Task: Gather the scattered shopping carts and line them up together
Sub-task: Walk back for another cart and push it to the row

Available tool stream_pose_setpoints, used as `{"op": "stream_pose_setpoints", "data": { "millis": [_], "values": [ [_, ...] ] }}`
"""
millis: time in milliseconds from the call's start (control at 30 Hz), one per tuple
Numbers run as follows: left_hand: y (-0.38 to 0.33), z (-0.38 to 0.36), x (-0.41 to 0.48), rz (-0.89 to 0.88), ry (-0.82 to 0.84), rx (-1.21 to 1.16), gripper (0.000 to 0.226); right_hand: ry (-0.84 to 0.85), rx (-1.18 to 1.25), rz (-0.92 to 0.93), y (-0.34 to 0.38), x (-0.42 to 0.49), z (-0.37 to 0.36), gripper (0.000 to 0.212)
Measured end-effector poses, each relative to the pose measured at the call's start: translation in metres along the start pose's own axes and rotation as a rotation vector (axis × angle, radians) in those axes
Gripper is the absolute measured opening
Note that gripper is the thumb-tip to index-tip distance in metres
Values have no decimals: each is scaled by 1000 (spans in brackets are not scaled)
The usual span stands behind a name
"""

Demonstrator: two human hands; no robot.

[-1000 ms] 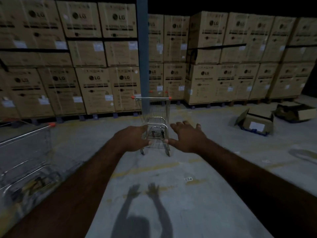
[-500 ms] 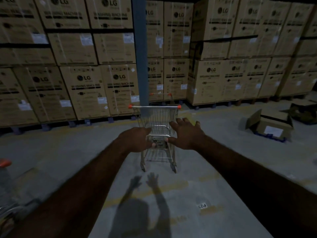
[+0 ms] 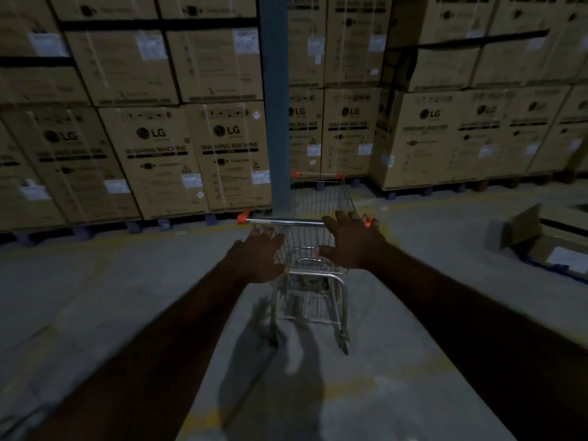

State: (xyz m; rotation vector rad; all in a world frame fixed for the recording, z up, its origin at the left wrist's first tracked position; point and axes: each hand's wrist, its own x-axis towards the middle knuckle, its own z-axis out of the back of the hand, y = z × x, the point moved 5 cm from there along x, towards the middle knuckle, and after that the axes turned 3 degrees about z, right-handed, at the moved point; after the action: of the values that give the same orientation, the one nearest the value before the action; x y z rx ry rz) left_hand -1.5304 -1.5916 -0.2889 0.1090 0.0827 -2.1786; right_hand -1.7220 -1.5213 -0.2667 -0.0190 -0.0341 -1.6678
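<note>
Cart: shopping cart (image 3: pixel 313 249) stands on the concrete floor (image 3: pixel 127 297) straight ahead of both hands, its handle bar (image 3: pixel 286 221) running across just beyond the fingertips, orange end caps on either side.
Left hand: left hand (image 3: pixel 257 259) is spread flat with fingers apart, its fingertips (image 3: pixel 265 232) just under the left part of the bar; whether they touch it I cannot tell (the frame is dim and a little blurred).
Right hand: right hand (image 3: pixel 353 241) is also splayed wide and gripping nothing, fingertips reaching over the bar's right end, thumb pointing inward over the basket's near wall.
Beyond the fingers: blue pillar (image 3: pixel 274 100) rises right behind the cart's far left corner, and stacked cardboard boxes (image 3: pixel 159 154) on pallets form a wall past it.
Right of the fingers: open carton (image 3: pixel 541 246) lies on the floor, well apart from the cart.
Open room: bare floor spreads left of the left hand and between the cart and the carton.
Near edge: two arm shadows fall on the floor under the wrists.
</note>
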Motion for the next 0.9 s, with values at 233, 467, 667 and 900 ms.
{"op": "stream_pose_setpoints", "data": {
  "millis": [233, 467, 667, 900],
  "values": [
    [33, -17, 141, -142, -79, -33, 88, 59, 16, -105, -21, 112, -51, 87],
    [91, -61, 261, -225, -33, 8, 95, 105, 61, -283, -23, 233, -109, 84],
    [135, -114, 326, -289, 8, 62, 109, 188, 30, -395, -29, 287, -156, 82],
    [127, -114, 361, -381, -70, 33, 121, 153, 43, -467, -53, 298, -149, 60]
  ]
}}
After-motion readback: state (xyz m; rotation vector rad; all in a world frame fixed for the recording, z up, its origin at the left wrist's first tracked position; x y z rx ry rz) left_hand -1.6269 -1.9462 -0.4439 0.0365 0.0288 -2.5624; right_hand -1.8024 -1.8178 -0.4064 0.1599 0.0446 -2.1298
